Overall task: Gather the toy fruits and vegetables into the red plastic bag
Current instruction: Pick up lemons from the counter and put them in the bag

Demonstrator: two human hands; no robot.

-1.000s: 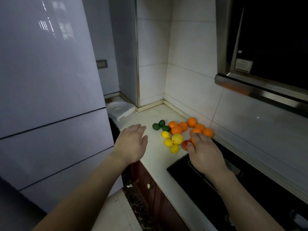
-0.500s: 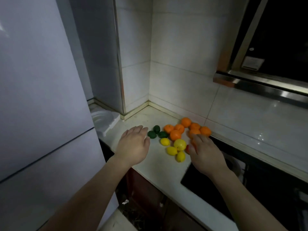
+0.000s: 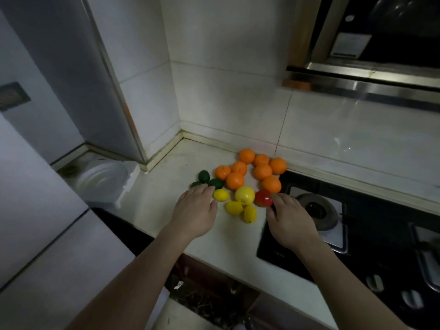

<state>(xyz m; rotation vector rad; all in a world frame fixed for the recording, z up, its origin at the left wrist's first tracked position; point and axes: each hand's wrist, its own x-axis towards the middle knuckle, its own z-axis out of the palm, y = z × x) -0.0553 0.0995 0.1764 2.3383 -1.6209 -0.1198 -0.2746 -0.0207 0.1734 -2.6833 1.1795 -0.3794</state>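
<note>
Round orange toy oranges (image 3: 235,181), yellow toy lemons (image 3: 234,207) and dark green toy limes (image 3: 204,176) lay bunched on the white tabletop (image 3: 166,179). The left hand (image 3: 195,210) hovered flat and open. The right hand's (image 3: 291,222) loose fingers (image 3: 279,200) touched a shiny red toy fruit (image 3: 263,198).

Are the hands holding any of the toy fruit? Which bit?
The left hand holds nothing; its fingers lie flat. The right hand touches the red fruit on its right side, but whether that is a grip cannot be told.

Dim, soft focus (edges bowed), hood glare.
</note>
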